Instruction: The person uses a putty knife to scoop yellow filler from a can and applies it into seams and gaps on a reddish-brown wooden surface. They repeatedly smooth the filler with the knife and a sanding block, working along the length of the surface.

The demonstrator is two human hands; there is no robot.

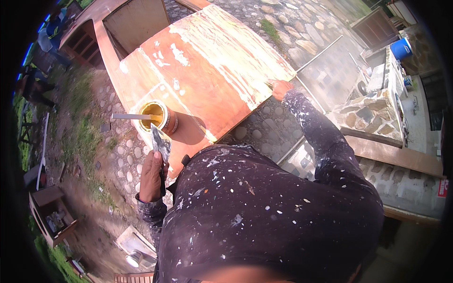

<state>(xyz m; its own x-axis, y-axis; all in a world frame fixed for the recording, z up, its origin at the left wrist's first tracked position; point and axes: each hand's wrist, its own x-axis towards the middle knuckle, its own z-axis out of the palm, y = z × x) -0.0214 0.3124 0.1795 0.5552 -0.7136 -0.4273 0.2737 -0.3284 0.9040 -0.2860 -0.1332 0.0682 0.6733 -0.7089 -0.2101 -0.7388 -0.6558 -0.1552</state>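
Steel putty knife (160, 141) clenched in left hand (152, 177), blade tip at open tin of yellow filler (158, 116) just beyond it, right hand (281, 88) gripping edge of reddish wooden panel (207, 70), fingers curled.

The left hand (152, 177) is raised in front of the chest, its fingers curled shut around a handle, knuckles turned outward. The right arm is stretched forward and almost straight, its dark, paint-flecked sleeve reaching to the wrist. The right hand (281, 89) is closed over an edge, thumb uppermost.
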